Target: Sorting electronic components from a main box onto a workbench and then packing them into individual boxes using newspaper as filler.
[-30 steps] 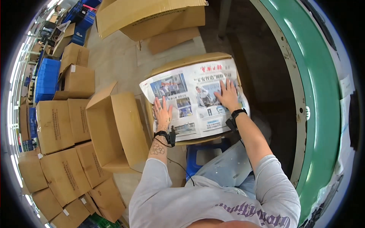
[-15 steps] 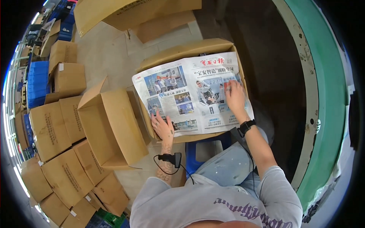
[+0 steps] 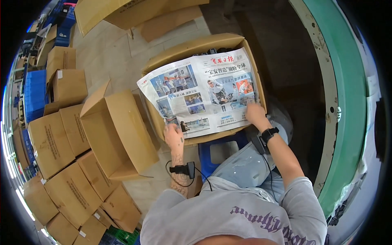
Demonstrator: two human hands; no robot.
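An open newspaper sheet [image 3: 203, 100] lies over the mouth of a cardboard box [image 3: 175, 52] in front of me. My left hand [image 3: 174, 136] is closed on the sheet's near left corner, at the box's rim. Over at the near right edge, my right hand [image 3: 256, 114] has its fingers curled in and closed on the paper. Dark objects [image 3: 211, 52] show in the box past the sheet's far edge; the paper hides the rest of the contents. A blue stool [image 3: 206, 160] is partly visible below the box.
An open cardboard box [image 3: 107, 136] stands to the left, with stacked cartons [image 3: 52, 141] and blue crates [image 3: 36, 92] beyond it. Another large carton [image 3: 139, 14] is at the far side. A green-topped bench edge [image 3: 347, 102] runs along the right.
My right hand has slid back toward me from the printed photos to the sheet's near right edge. My left fingers have curled in. The newspaper has shifted nearer, uncovering dark objects at the far side.
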